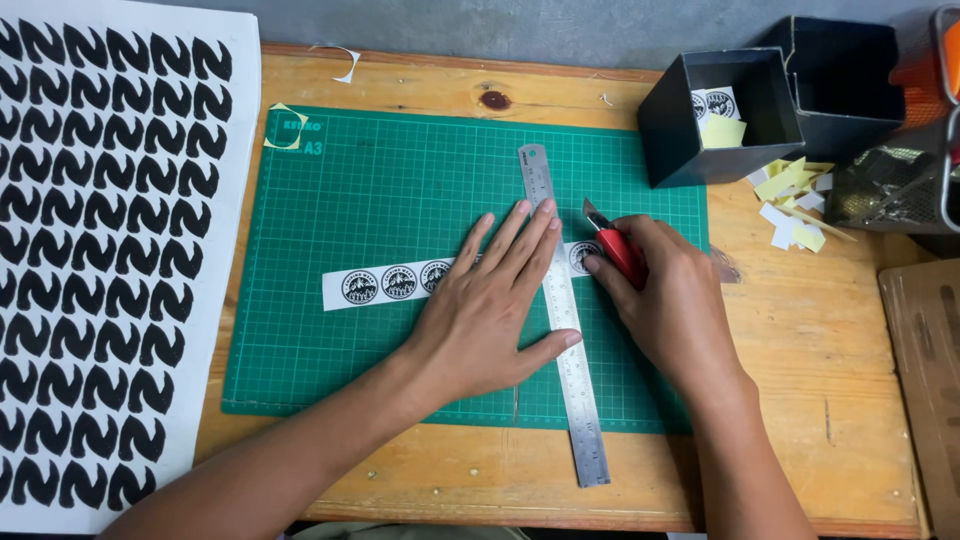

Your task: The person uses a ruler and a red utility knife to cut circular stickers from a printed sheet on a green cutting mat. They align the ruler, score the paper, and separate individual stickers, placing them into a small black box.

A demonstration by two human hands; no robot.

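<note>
1. Head view, the hands: the left hand [497, 300] lies flat and open, fingers spread, pressing the steel ruler [563, 310] down across the sticker strip [385, 283]. The right hand [665, 300] is closed around a red knife [612, 243], its blade tip set at the ruler's right edge, just above the strip.

2. Head view, the work: the strip lies crosswise on the green mat [400, 200], which sits on the wooden table [810, 330]. Three round printed stickers show left of the left hand, and one more peeks out between ruler and knife. The ruler runs nearly upright across the strip, its lower end past the mat's near edge.

3. Head view, surroundings: a dark box [680, 130] at the mat's far right corner holds cut stickers, with paper scraps [795, 205] beside it. A large patterned sheet [100, 250] lies to the left.

4. Step in hand, as I judge it: a cut along the ruler to part the rightmost sticker from the strip.

5. The draw of the blade calls for firm, steady pressure on the ruler, the blade tight against its edge, and the left fingertips kept clear of that edge.
</note>
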